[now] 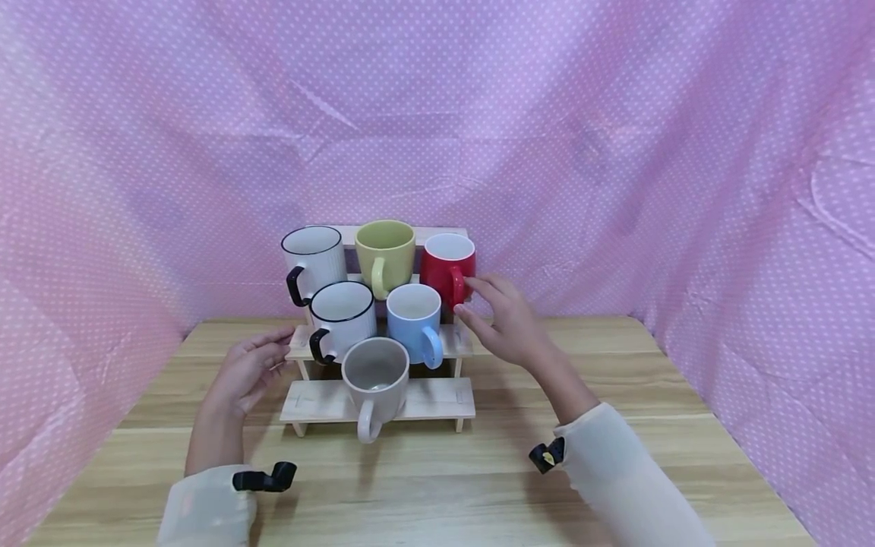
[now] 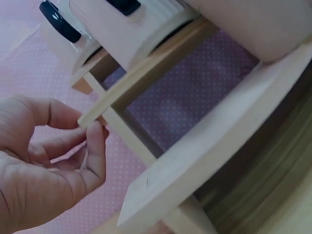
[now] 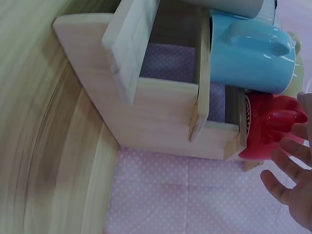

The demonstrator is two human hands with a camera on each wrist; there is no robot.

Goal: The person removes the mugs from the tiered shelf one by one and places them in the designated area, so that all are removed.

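A three-tier wooden rack [image 1: 311,401] holds several mugs. My left hand [image 1: 244,370] is at its left side; in the left wrist view thumb and fingertips pinch the end of the middle shelf [image 2: 122,92]. At the top right stands a red mug [image 1: 437,270] with its handle turned forward. My right hand [image 1: 502,323] is beside that handle, thumb and index finger apart; the right wrist view has its fingers [image 3: 275,187] spread and loosely bent. A light blue mug [image 1: 408,323] sits one tier lower, near this hand.
A yellow-green mug [image 1: 386,258] and a black-rimmed white mug [image 1: 321,270] share the top tier. Another black-rimmed white mug [image 1: 350,330] is on the middle shelf, and a beige mug [image 1: 386,399] on the lowest. A pink dotted cloth [image 1: 581,190] hangs behind the wooden table [image 1: 410,486].
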